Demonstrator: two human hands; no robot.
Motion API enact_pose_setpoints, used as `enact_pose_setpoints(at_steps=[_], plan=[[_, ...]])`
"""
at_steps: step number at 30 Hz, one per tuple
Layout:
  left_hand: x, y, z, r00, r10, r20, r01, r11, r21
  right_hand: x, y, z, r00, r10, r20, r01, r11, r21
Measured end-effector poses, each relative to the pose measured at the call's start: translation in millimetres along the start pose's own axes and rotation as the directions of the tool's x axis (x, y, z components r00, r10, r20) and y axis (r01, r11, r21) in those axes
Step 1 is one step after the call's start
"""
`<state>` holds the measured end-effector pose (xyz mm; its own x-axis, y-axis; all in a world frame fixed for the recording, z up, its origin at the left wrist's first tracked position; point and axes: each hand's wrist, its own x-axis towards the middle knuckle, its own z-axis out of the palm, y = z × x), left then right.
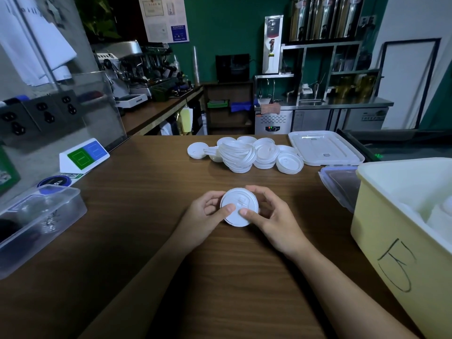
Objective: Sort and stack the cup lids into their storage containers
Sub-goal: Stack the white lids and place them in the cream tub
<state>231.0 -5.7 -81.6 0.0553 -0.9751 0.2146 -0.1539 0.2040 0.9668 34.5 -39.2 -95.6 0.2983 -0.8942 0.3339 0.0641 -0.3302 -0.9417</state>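
Note:
A small stack of white cup lids [238, 206] is held over the middle of the brown counter. My left hand [208, 215] grips its left side, thumb on top. My right hand [271, 216] grips its right side, thumb also on top. Farther back lies a loose heap of several white lids [244, 154]. A pale yellow storage bin [401, 231] with a black mark on its wall stands at the right, white lids inside. A clear plastic container [36, 223] sits at the left.
A white bin cover [325, 148] lies flat behind the heap at the right. A clear blue-rimmed cover [340, 182] leans beside the yellow bin. A green and blue sign [84, 155] stands at the left. The brown counter [146, 192] ends behind the heap.

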Motion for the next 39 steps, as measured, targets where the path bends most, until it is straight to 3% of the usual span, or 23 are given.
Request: enact_pose_setpoints(at_steps=[14, 23, 28, 33, 39], plan=[[-39.3, 13.0, 8.6, 0.992, 0.063, -0.112, -0.049, 0.991, 0.121, -29.3, -19.9, 5.3, 0.998, -0.027, -0.061, 0.012, 0.97, -0.243], [-69.5, 89.6, 7.1, 0.996, 0.007, -0.086, 0.001, 0.995, 0.096, -45.9, -110.4, -0.1, 1.0, 0.0, -0.021, -0.006, 0.963, -0.27], [-75.7, 142.1, 29.8, 0.996, 0.049, -0.072, -0.042, 0.994, 0.102, -51.2, -164.8, -29.8, 0.995, -0.099, -0.012, 0.087, 0.924, -0.373], [-72.6, 182.2, 72.9, 0.995, 0.098, -0.018, -0.094, 0.981, 0.172, -66.3, -204.1, -80.8, 0.989, -0.13, -0.074, 0.091, 0.917, -0.39], [-59.3, 205.8, 143.3, 0.991, 0.111, 0.076, -0.13, 0.936, 0.327, -88.1, -230.6, -154.7, 0.987, -0.06, -0.148, -0.008, 0.908, -0.419]])
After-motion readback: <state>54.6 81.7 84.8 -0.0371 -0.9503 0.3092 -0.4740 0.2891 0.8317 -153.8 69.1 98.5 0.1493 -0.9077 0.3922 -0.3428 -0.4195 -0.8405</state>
